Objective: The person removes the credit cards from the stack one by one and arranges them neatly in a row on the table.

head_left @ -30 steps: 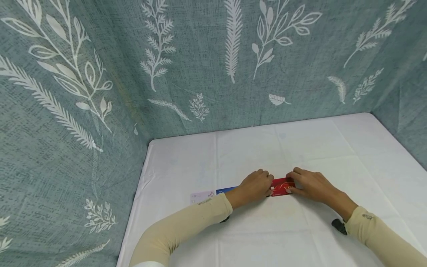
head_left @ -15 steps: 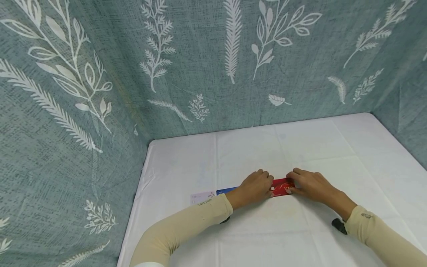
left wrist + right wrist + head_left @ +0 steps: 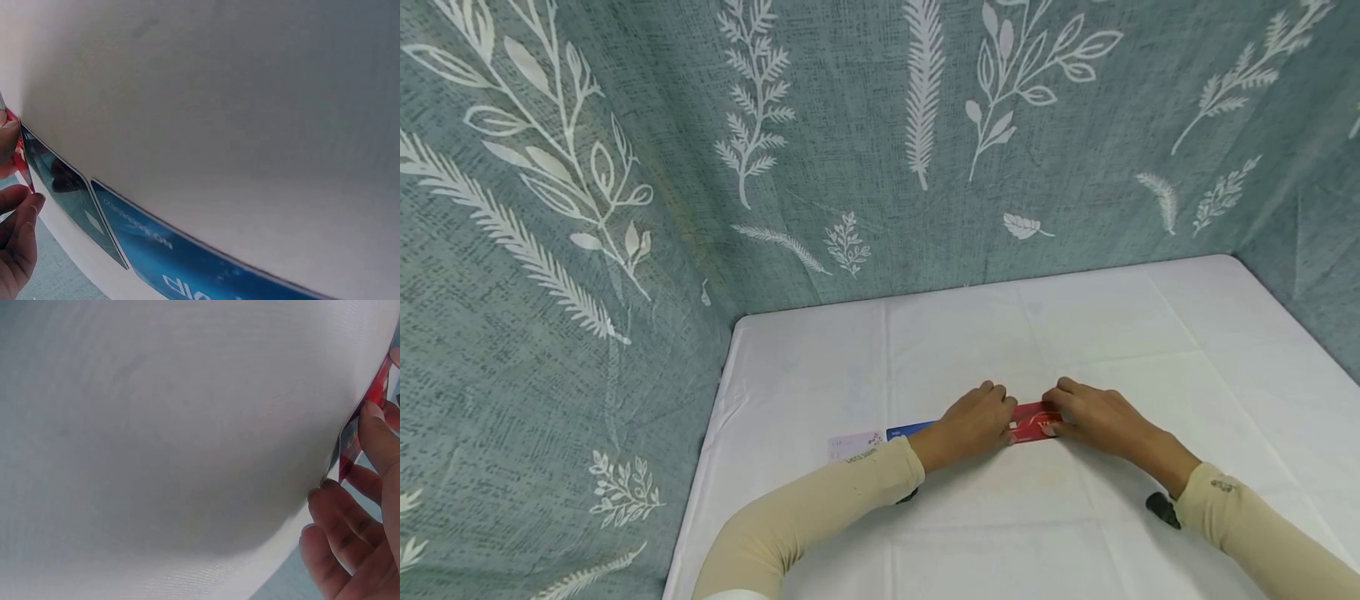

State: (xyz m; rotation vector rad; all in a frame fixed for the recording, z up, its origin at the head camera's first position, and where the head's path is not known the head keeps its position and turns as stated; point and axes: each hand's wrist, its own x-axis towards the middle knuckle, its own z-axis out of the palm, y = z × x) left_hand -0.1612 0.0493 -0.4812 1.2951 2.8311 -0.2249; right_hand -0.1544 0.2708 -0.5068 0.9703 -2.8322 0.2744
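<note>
A red card spans the gap between the two hands near the middle of the table. The left hand pinches its left end; in the left wrist view that card is at the left edge, partly cut off. The right hand holds the other end between thumb and fingers, as the right wrist view shows with the card at a slant. A blue card and a dark glossy card lie end to end under the left hand, the dark one hidden from the head view.
A pale lilac card lies left of the blue one, partly behind the left sleeve. White cloth covers the table. A patterned grey-green curtain hangs behind it and at both sides.
Almost nothing differs. Both hands keep their places on the red card, with only very slight shifts at the fingers.
</note>
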